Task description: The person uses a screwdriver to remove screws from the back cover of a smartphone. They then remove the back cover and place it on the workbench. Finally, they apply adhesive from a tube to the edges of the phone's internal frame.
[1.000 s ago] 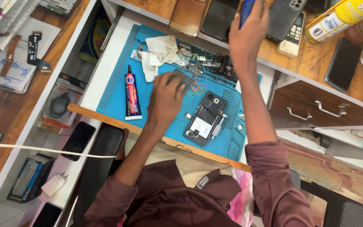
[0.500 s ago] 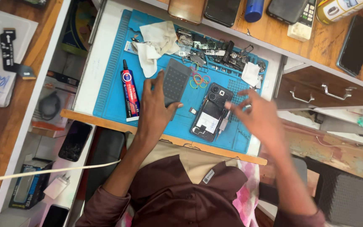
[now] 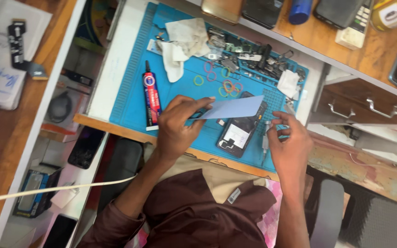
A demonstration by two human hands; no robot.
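My left hand holds a thin pale rectangular panel by one end, raised over the blue work mat. Under the panel's far end lies an opened phone with its insides showing. My right hand rests at the mat's right edge, its fingers pinching a small grey metal tool that lies beside the phone. A red and black glue tube lies just left of my left hand.
Coloured rubber bands, crumpled tissues and small phone parts lie at the mat's far side. Phones and a blue cap stand on the wooden shelf behind. Drawers are at right, a cluttered shelf at left.
My right hand came down from the back shelf to the mat's right edge. My left hand lifted the flat panel off the mat and turned it pale side up.
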